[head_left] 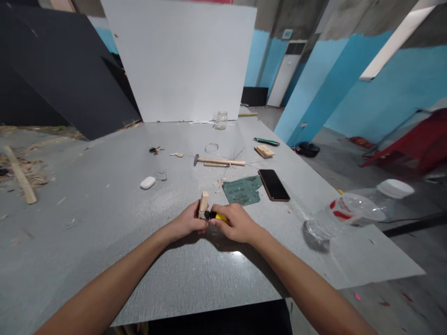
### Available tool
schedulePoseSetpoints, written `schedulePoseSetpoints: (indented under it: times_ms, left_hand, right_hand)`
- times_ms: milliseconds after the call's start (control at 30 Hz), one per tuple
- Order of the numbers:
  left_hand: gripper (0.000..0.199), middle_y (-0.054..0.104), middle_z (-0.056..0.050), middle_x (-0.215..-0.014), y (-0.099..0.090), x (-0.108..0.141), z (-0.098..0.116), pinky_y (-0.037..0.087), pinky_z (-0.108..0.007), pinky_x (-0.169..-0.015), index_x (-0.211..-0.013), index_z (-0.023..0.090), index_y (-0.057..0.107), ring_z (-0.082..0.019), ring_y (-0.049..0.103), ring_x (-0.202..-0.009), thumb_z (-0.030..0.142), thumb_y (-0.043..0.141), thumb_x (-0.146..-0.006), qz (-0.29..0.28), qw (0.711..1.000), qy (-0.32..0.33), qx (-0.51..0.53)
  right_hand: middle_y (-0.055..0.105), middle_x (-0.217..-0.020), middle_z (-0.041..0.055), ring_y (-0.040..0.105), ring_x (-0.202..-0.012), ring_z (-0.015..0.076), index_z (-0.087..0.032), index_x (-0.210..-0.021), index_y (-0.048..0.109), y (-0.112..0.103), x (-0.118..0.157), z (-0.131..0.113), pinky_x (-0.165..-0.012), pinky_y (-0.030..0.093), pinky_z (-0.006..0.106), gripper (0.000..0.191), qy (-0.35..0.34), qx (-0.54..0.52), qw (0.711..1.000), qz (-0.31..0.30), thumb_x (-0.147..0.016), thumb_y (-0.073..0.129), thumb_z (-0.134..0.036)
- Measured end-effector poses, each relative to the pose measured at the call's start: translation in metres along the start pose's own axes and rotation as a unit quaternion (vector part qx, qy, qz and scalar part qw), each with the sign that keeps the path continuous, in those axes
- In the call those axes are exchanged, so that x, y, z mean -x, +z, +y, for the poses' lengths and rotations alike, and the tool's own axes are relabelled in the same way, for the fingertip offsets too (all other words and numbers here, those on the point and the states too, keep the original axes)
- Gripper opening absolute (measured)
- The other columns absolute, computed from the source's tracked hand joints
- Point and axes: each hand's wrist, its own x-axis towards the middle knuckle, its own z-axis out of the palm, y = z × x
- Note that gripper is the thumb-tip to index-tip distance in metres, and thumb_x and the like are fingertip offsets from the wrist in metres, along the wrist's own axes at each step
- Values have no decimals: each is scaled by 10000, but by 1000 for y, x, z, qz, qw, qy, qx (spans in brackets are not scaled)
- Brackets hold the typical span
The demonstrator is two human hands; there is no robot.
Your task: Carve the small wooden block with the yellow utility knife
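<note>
A small light wood block (204, 201) stands upright in my left hand (190, 218), whose fingers are closed around its lower part. My right hand (235, 222) is wrapped round a yellow-and-black utility knife (220, 217). The knife's front end meets the side of the block; its blade is too small to make out clearly. Both hands are close together, just above the grey table (167, 288). Beyond the right hand lies a torn sheet of green sandpaper (241, 190), with wood shavings beside it.
A phone (274, 185) lies right of the sandpaper. Farther back are a hammer (220, 161), a wire coil (211, 148), small wood pieces (264, 151), a green cutter (266, 141) and a glass jar (221, 120). A white earbud case (148, 183) sits left; a large plastic bottle (344, 211) stands right.
</note>
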Motion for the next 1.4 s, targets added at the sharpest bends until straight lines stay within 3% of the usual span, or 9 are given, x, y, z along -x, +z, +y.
schedulePoseSetpoints:
  times_ms: [167,267,367,433,533,667,800,1000,1400]
  left_hand:
    - [306,570,33,-624,-4,-6,-3,359,-203,-486,-944,196,457,-102,508,-505,225,614,-682,8,1000,-15,-14]
    - [327,588,7,-743,0,1,-3,384,-209,-517,-985,193,491,-111,537,-578,218,656,-703,1,998,-21,-60]
    - [421,600,-24,-901,9,14,0,379,-207,-584,-1018,194,563,-131,544,-741,175,775,-655,-56,981,21,-183]
    - [428,594,-31,-939,11,19,3,381,-213,-619,-1063,198,590,-143,534,-797,164,771,-677,-63,975,30,-209]
    - [462,573,-23,-928,6,15,4,399,-221,-644,-1165,202,571,-135,525,-788,148,707,-727,-43,987,9,-153]
    - [425,537,7,-894,-6,6,4,400,-215,-623,-1126,196,538,-100,498,-721,187,719,-742,-20,996,-19,-82]
    - [408,539,13,-893,-7,5,3,395,-216,-582,-1088,201,513,-91,511,-685,199,720,-737,-25,998,-30,-40]
    - [350,495,36,-810,-4,5,4,350,-225,-555,-987,196,483,-81,484,-643,204,717,-728,-7,999,-24,-26]
    - [394,491,42,-824,-5,4,3,352,-221,-578,-1036,201,479,-71,463,-648,225,748,-749,-17,1000,-11,15]
  right_hand:
    - [671,-776,39,496,-639,132,-192,-968,652,1,-4,2,-624,195,259,312,18,66,997,44,-987,520,-474]
    - [652,-747,47,493,-634,150,-189,-1001,659,-6,-9,21,-619,225,260,358,92,42,984,147,-1001,468,-492]
    - [628,-758,60,475,-651,160,-167,-999,653,-24,-9,55,-619,268,263,430,218,-14,915,340,-1023,386,-503]
    - [605,-741,51,442,-647,161,-166,-941,655,-34,-5,73,-632,265,270,428,267,15,881,391,-996,434,-528]
    - [589,-715,38,449,-641,164,-170,-933,658,-33,-3,75,-628,250,268,426,257,22,898,357,-990,443,-533]
    - [625,-719,41,520,-655,169,-169,-1010,668,-8,-11,40,-632,265,258,414,170,1,956,238,-1003,444,-517]
    - [630,-704,33,503,-620,149,-169,-975,668,11,-17,18,-621,250,248,387,125,-3,979,159,-1003,465,-498]
    - [602,-681,12,454,-593,127,-171,-925,652,8,-14,28,-620,254,244,382,122,-18,979,164,-1003,474,-499]
    - [526,-645,-20,442,-589,113,-174,-949,608,9,-10,23,-628,270,237,404,59,-46,988,133,-1011,443,-537]
